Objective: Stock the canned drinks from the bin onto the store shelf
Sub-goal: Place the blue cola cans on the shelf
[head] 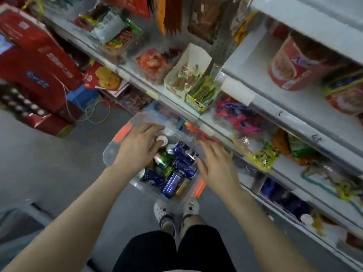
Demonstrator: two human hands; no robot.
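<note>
Fingers (157, 143) touch jumbled blue, green cans (172, 169).

The clear, glossy plastic bin (117, 152) with matt orange plastic latches (122, 132) holds shiny metal drink cans (172, 183), mostly glossy blue and green with bare silvery tops. The pale grey shelf (284, 116) looks like smooth painted metal, and it carries crinkled, glossy plastic snack packets (257, 154) and a white cardboard display box (188, 71). The grey floor (49, 163) looks smooth and matt, and the red cartons (39, 55) look like printed cardboard with a slight sheen.

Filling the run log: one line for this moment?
phase: reaching | left hand: on white-topped can | right hand: open, empty | bin: full
</note>
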